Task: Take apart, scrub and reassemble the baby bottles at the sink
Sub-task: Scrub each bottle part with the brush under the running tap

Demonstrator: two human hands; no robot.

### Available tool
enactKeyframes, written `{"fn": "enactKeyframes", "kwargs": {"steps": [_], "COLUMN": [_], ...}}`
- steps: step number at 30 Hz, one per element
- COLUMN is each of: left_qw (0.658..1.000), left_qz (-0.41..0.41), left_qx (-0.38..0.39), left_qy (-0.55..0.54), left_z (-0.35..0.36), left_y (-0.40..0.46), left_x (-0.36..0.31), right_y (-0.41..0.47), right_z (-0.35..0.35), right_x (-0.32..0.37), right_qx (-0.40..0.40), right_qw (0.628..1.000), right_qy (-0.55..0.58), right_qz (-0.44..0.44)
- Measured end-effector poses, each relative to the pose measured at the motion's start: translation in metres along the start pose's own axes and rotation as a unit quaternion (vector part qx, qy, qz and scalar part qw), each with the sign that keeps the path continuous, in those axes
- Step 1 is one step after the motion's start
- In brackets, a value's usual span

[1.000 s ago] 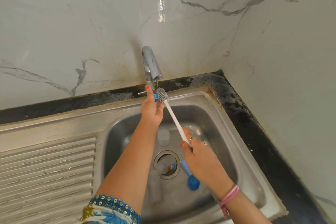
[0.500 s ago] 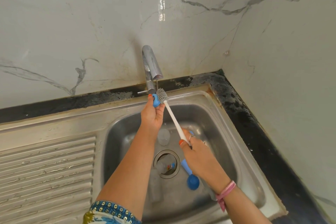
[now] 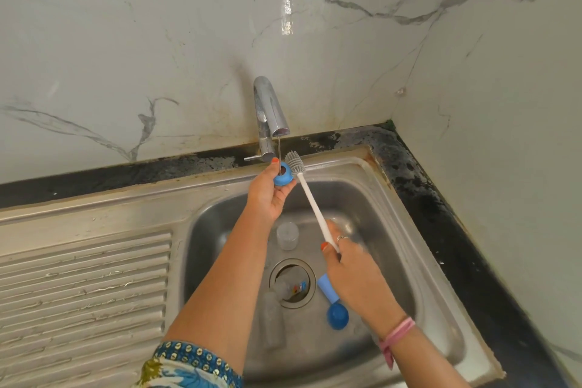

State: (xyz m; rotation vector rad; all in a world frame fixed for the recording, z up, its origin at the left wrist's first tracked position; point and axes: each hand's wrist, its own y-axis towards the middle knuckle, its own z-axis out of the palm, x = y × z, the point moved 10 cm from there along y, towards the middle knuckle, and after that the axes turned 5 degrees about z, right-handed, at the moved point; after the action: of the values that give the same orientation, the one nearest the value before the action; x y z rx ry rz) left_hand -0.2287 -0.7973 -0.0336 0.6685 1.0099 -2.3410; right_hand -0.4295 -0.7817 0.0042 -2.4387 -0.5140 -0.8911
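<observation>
Blue ring (image 3: 282, 178) now lower, under one tap (image 3: 270, 116); one brush (image 3: 307, 195).

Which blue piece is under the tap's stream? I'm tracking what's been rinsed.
The blue ring held up in the left hand, directly under the faucet. The other blue piece, the scoop, lies on the sink floor by the drain.

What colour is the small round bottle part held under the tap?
Blue, brownish inside: the round bottle part, left hand; head view.

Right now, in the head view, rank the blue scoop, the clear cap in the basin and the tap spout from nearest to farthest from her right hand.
From the right hand:
1. Blue scoop, just below-left, beside the drain.
2. Clear cap, left, up the basin.
3. Tap spout, farthest, at the back wall.
</observation>
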Motion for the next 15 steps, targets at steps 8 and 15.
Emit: {"fn": "enactKeyframes", "kwargs": {"steps": [8, 15], "left_qw": [0.999, 1.0], "left_qz": [0.002, 0.024], "left_qx": [0.006, -0.002], "left_qy": [0.037, -0.02], "left_z": [0.0, 0.002], "left_y": [-0.009, -0.004], "left_x": [0.022, 0.003], "right_y": [0.014, -0.005], "right_z": [-0.015, -0.005], "right_x": [0.0, 0.011], "right_qx": [-0.013, -0.007], "right_qw": [1.0, 0.998], "right_qy": [-0.014, -0.055], "right_qz": [0.024, -0.013]}}
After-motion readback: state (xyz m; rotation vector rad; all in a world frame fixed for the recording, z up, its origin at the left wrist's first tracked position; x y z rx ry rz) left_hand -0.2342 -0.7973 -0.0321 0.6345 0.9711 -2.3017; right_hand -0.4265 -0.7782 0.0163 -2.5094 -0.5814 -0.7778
